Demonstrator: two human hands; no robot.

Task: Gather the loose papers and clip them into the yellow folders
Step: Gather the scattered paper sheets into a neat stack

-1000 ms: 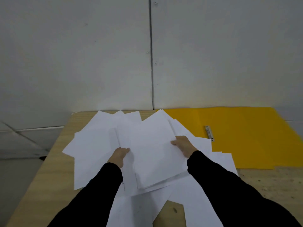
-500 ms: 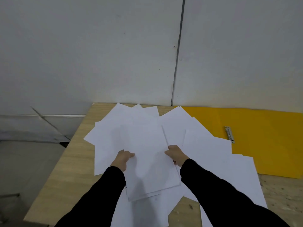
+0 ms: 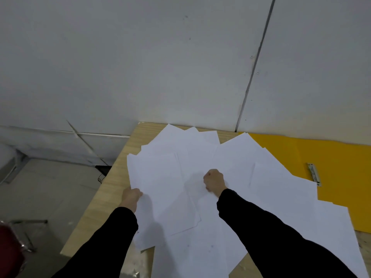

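Both hands are curled on the paper: my left hand (image 3: 131, 195) pinches the left edge of a small stack of sheets (image 3: 166, 189), my right hand (image 3: 214, 181) is fisted on its right side — held at opposite edges, I judge, so the sheets square up. Around them, from largest down: the wooden table (image 3: 112, 189), the loose papers (image 3: 281, 197) fanned across it and overlapping the open yellow folder (image 3: 341, 161) lying flat at the right, then its metal clip (image 3: 314, 173), exposed and ready — nothing is clipped yet.
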